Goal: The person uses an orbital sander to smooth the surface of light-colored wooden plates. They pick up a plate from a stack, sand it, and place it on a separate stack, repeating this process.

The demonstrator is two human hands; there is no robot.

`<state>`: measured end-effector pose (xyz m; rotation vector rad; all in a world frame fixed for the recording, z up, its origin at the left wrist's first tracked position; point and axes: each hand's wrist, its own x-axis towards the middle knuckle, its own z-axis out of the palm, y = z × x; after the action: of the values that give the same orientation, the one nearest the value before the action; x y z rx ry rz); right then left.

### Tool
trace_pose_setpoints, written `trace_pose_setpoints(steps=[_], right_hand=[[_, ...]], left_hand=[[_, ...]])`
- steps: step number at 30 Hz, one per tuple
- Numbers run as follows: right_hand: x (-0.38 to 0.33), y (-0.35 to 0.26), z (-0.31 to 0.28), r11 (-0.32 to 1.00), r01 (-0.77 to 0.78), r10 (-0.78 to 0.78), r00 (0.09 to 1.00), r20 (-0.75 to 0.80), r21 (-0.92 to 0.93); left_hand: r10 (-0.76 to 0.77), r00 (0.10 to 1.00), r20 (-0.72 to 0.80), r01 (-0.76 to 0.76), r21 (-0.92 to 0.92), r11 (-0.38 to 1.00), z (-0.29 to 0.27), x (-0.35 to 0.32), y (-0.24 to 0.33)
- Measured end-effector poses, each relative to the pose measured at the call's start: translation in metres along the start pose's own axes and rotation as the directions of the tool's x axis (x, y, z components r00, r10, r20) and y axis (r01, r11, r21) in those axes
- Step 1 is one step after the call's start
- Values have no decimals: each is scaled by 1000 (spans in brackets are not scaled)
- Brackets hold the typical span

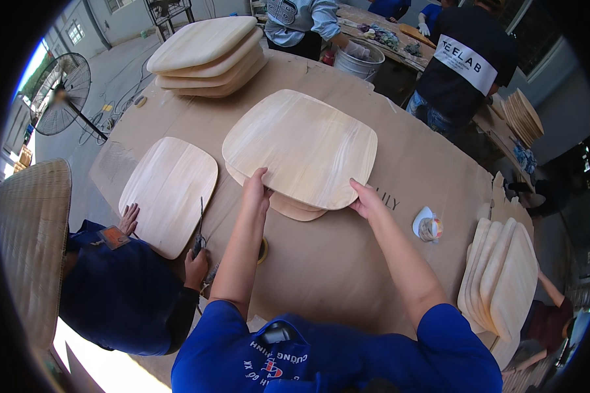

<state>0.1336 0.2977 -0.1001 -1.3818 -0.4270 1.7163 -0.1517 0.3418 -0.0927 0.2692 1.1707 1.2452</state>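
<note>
Both of my hands grip the near edge of a pale wooden panel (301,147) with rounded corners. My left hand (257,188) is closed on its left near corner, thumb on top and fingers beneath. At the right near corner, my right hand (367,198) pinches it the same way. Under it, another wooden panel (298,208) shows along the near side, partly covered. Whether the upper panel rests fully on the lower one, I cannot tell.
Left of me a co-worker holds a dark pointed tool (199,239) at another panel (170,190). Panel stacks stand at the far left (206,52) and right (498,275) of the cardboard-covered table (347,275). A white cup-like container (428,224) sits right; a tape roll (263,251) lies near my left forearm.
</note>
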Motion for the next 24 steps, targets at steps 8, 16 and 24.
trace_pose_setpoints(steps=[8,16,24], right_hand=[[-73,68,-34,854,-95,227,953,202,-512],[-161,181,-110,791,-196,350,922,166,-580],[-243,177,-207,890,-86,118,992,45,-447]], left_hand=[[130,990,50,-139,235,962,6,-77,-65],[-225,870,438,-13,477,879,23,-166,-126],[-237,800,551,-104,517,850,52,-260,-156]])
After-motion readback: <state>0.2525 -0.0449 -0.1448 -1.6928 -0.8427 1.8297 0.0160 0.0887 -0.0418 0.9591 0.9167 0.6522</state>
